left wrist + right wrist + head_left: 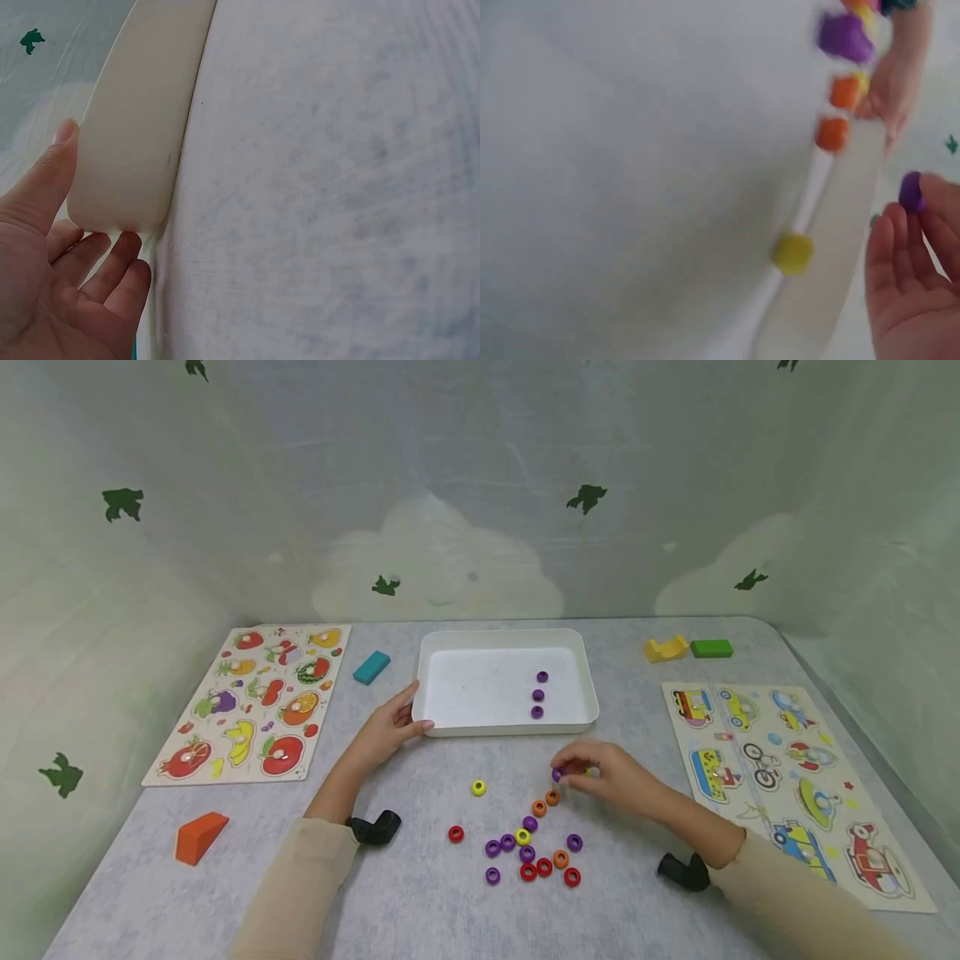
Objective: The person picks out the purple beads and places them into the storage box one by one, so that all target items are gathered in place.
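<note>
My left hand (381, 733) grips the near left corner of a white tray (472, 687), the thumb at its front edge and the fingers along its left side. In the left wrist view, curled fingertips (129, 244) meet the tray's end. Three purple beads (537, 695) stand in a column inside the tray, toward its right. My right hand (613, 778) pinches another purple bead (911, 193) between thumb and fingers, in front of the tray. A yellow bead (793, 253) shows near it, partly hidden by the hand in the head view. Orange beads (539, 808) lie just below.
Loose purple, red, orange and yellow beads, among them a red bead (456, 834), are scattered nearer. A fruit puzzle board (251, 706) lies left, a vehicle puzzle board (787, 793) right. Teal (372, 667), orange (201, 837), yellow (666, 649) and green blocks (711, 648) lie around.
</note>
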`<state>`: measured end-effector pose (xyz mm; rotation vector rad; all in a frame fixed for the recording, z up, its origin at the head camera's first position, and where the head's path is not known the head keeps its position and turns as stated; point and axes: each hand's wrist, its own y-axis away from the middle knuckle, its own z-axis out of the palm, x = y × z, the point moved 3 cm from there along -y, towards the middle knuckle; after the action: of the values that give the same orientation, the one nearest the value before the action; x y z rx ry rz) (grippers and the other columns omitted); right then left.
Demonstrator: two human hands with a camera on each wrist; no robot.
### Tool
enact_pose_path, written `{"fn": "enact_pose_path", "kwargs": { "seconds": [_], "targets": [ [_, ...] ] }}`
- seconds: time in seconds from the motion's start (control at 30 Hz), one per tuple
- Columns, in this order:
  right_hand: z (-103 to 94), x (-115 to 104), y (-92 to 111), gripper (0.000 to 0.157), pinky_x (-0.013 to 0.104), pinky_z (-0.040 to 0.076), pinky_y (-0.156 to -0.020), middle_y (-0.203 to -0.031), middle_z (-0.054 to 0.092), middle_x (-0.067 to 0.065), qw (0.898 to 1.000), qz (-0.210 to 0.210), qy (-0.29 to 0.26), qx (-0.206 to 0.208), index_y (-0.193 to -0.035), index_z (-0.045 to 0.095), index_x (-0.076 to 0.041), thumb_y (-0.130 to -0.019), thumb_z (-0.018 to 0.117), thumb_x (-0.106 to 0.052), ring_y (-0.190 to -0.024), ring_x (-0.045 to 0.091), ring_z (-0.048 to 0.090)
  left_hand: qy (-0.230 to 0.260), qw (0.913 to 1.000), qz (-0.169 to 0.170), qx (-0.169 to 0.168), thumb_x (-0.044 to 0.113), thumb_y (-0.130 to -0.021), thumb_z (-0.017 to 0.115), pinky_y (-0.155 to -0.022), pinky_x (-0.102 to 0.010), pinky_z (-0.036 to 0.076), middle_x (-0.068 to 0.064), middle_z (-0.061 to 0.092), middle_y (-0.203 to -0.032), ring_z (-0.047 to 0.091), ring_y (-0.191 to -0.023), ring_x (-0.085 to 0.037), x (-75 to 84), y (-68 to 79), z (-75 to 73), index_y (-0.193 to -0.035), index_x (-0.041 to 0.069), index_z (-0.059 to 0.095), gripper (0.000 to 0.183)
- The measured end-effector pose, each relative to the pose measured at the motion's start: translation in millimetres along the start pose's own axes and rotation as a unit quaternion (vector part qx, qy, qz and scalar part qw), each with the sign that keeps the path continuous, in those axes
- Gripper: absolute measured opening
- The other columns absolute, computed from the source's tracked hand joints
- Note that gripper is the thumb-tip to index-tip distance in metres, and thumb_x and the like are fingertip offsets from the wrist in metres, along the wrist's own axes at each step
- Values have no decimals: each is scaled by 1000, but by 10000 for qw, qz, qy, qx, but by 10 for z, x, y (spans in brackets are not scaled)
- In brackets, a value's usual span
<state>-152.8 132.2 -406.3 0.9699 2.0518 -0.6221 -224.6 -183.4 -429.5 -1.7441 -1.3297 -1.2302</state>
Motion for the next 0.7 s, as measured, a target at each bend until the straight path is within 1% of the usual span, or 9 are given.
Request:
{"fn": "enact_pose_path", "kwargs": {
  "seconds": [0.1, 0.2, 0.3, 0.4, 0.5, 0.6, 0.7],
  "targets": [
    [-145, 5, -244, 21, 22, 44, -71, -90, 55, -7, 9987, -83, 82, 505, -97, 58, -12, -78, 56, -21, -78, 6, 52, 57, 10000, -71, 4, 30, -72, 62, -84, -28, 37, -8, 20, -134, 30, -116, -18, 22, 10, -5, -133, 18, 14, 79],
    [-262, 53, -516, 22, 24, 44, -72, -92, 55, -4, 9956, -69, 151, 923, -98, 58, -9, -78, 56, -19, -80, 7, 52, 144, 9998, -126, -5, 25, -73, 62, -85, -30, 36, -10, 19, -134, 29, -117, -21, 87, 36, -3, -133, 16, 14, 77],
    [-317, 136, -765, 24, 24, 44, -72, -92, 55, -2, 9933, 130, 257, 1120, -99, 57, -6, -78, 57, -18, -80, 8, 52, 158, 9998, -120, -15, 20, -75, 61, -85, -33, 35, -13, 18, -134, 28, -117, -24, 173, 72, 7, -133, 13, 14, 76],
    [-302, 232, -967, 24, 25, 44, -72, -91, 55, -1, 9924, 409, 352, 1108, -99, 57, -5, -78, 57, -16, -80, 10, 51, 116, 9999, -117, -24, 18, -76, 60, -85, -34, 35, -15, 18, -134, 28, -117, -26, 238, 100, 17, -133, 11, 13, 74],
    [-254, 321, -1107, 22, 26, 43, -73, -90, 56, 0, 9914, 671, 449, 1029, -98, 57, -6, -78, 57, -15, -81, 12, 51, 91, 9998, -168, -5, 16, -77, 59, -85, -34, 35, -15, 19, -133, 28, -116, -25, 265, 110, 20, -133, 11, 13, 73],
    [-202, 411, -1195, 20, 28, 42, -73, -89, 57, -1, 9897, 963, 563, 895, -97, 58, -9, -78, 57, -15, -81, 13, 51, 43, 9998, -213, 18, 16, -77, 59, -85, -34, 35, -14, 19, -134, 28, -117, -24, 258, 104, 20, -133, 11, 13, 73],
    [-161, 489, -1242, 15, 27, 41, -73, -85, 56, -3, 9872, 1222, 759, 692, -92, 58, -12, -78, 58, -15, -79, 12, 50, 37, 9998, -212, 23, 18, -76, 60, -85, -33, 35, -11, 18, -134, 28, -117, -23, 213, 81, 16, -133, 12, 13, 74]
  ]
}}
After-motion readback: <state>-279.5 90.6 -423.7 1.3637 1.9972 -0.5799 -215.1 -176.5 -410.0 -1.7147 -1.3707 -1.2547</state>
